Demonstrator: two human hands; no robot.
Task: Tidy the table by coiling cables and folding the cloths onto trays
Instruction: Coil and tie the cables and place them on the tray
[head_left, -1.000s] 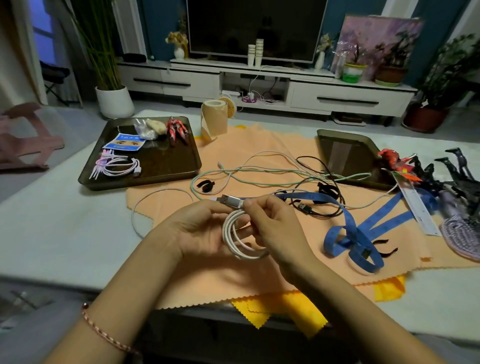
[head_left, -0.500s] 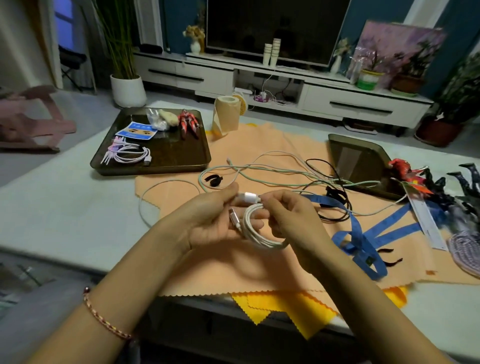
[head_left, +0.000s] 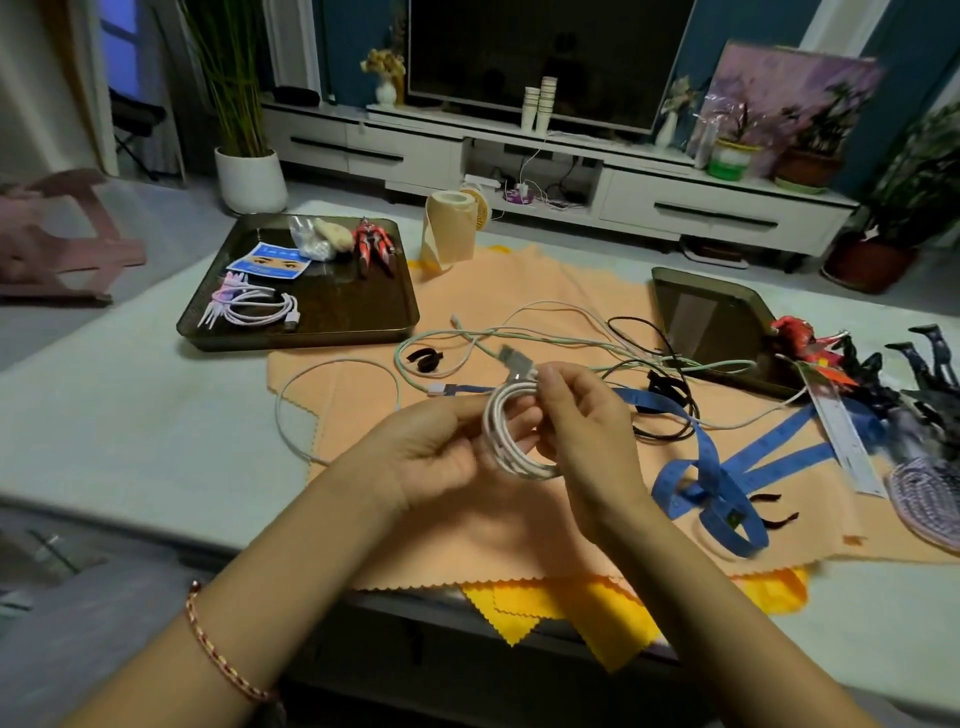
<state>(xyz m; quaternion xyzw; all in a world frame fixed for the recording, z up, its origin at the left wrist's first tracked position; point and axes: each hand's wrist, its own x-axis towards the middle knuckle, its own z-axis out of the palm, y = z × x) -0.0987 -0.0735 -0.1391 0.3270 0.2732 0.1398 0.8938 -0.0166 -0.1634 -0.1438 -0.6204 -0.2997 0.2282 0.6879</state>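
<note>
What changed: a second ago the USB plug (head_left: 511, 359) pointed left over the loops, then it dipped down by the left hand (head_left: 441, 452). Now it pokes up past the right hand (head_left: 592, 431).
What that means: pretty sure the tail end is getting wound round the bundle to lock it. This one's nearly done, just not on a tray yet.
Left hand: fingers curled round the near-left side of the coil, holding it steady.
Right hand: pinching the tail just under the plug, right up against the other hand.
White cable (head_left: 506, 452): neat round coil, several loops, held over the orange cloth (head_left: 467, 530) mid-table.
Dark tray (head_left: 311, 332): back left, already has a coiled pink cable (head_left: 254, 309) on it.
Still loose: pale green cable (head_left: 545, 340) and black cable (head_left: 670, 415), tangled on the cloth behind the hands.
</note>
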